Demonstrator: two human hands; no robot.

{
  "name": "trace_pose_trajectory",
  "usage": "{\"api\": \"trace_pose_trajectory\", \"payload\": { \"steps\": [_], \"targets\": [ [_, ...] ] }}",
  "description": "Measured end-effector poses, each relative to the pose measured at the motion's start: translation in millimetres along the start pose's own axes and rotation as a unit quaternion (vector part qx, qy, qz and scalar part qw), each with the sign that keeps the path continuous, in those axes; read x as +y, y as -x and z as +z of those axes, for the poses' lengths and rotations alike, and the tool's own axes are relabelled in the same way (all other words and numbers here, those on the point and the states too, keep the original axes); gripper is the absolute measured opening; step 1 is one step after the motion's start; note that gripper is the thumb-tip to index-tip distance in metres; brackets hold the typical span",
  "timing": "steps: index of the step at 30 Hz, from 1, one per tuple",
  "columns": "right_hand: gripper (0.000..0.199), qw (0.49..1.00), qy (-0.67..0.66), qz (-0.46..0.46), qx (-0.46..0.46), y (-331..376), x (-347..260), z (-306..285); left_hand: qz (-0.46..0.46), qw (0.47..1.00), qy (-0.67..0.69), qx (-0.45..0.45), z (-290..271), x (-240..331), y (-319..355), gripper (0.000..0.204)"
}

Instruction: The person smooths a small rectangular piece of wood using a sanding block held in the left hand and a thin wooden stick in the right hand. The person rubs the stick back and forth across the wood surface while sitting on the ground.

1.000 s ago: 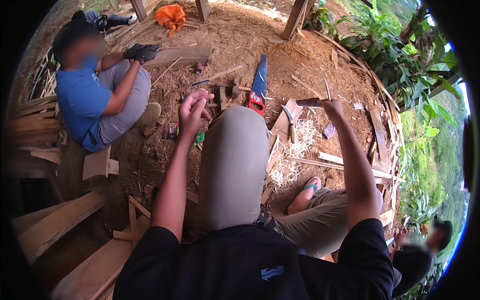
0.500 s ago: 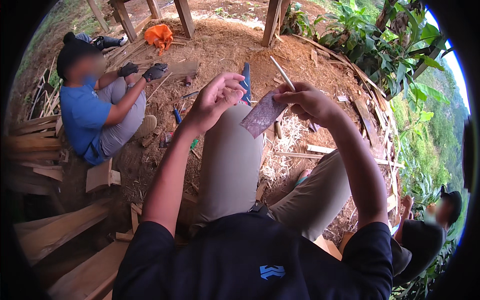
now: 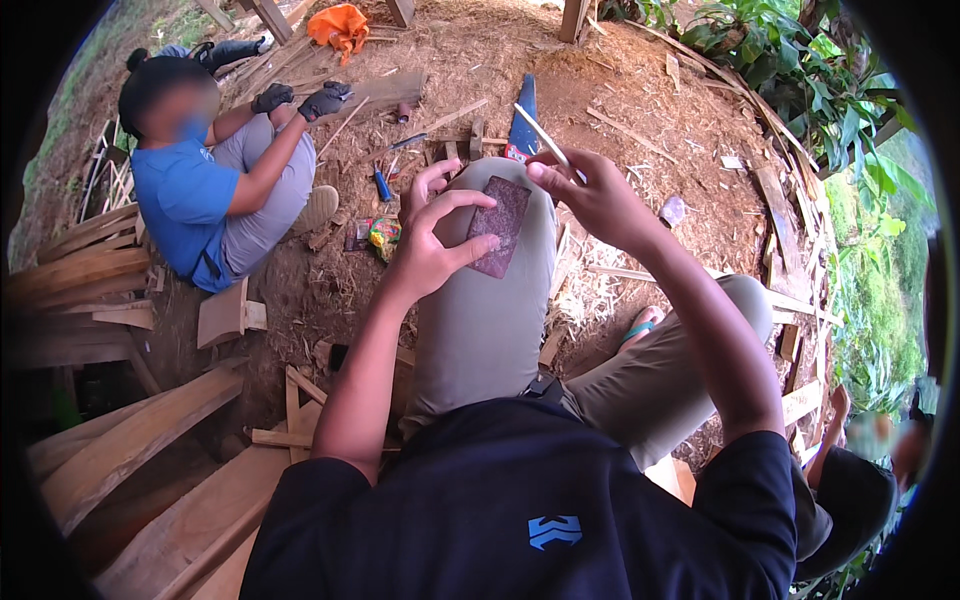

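My left hand [image 3: 425, 240] is closed on a dusty, reddish-brown piece of sandpaper [image 3: 505, 218], with the thumb and a finger at its left edge. The sandpaper is held above my left thigh [image 3: 480, 330]. Just right of it, my right hand [image 3: 598, 205] pinches a thin pale stick [image 3: 540, 130], which slants up and to the left. The stick's lower end is hidden by the fingers. Beyond my knee lies a saw [image 3: 523, 115] with a blue blade, partly behind the stick.
At left a co-worker [image 3: 190, 180] sits in a blue shirt and dark gloves. Nearby lie a blue-handled tool [image 3: 382, 186], a colourful packet [image 3: 384, 238] and an orange bag [image 3: 340, 30]. Boards [image 3: 140, 440] are stacked lower left. Another person [image 3: 850, 490] is at lower right.
The sandpaper has passed from my right hand to my left. My right hand keeps the stick and is apart from the sandpaper. The view has shifted slightly.
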State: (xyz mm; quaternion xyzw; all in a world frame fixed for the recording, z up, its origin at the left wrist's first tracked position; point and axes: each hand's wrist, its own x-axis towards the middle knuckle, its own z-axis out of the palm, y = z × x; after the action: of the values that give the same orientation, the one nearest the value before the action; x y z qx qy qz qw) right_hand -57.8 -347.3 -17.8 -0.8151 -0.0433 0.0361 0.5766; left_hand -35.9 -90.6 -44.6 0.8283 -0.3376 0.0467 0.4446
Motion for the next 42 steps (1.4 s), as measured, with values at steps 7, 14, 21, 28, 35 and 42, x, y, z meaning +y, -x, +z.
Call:
{"api": "trace_pose_trajectory", "payload": {
  "steps": [7, 14, 21, 28, 35, 42],
  "targets": [
    [0.028, 0.914, -0.303, 0.227, -0.147, 44.5, -8.4, -12.9, 0.013, 0.999, 0.011, 0.029, 9.1, -12.1, -0.1, 0.044],
    [0.029, 0.989, -0.097, 0.082, -0.071, 64.3, 3.2, 7.9, 0.002, 0.999, 0.035, 0.019, 12.6, 1.1, 0.6, 0.046],
    [0.024, 0.993, 0.085, 0.074, 0.02, 77.0, 6.0, 26.1, 0.012, 1.0, 0.003, 0.005, 23.0, -8.9, -3.4, 0.048],
    [0.021, 0.985, 0.127, 0.102, 0.05, 82.3, 10.0, 27.7, 0.018, 1.0, 0.013, 0.014, 35.3, -11.7, -10.9, 0.046],
    [0.014, 0.968, 0.195, -0.001, 0.157, 91.4, 16.9, 39.9, 0.024, 0.999, 0.029, -0.002, 42.3, -11.2, -17.5, 0.044],
    [0.008, 0.932, 0.251, 0.008, 0.261, 94.1, 14.0, 60.2, 0.029, 0.999, 0.042, -0.005, 41.1, -12.2, -18.3, 0.042]
  ]
}}
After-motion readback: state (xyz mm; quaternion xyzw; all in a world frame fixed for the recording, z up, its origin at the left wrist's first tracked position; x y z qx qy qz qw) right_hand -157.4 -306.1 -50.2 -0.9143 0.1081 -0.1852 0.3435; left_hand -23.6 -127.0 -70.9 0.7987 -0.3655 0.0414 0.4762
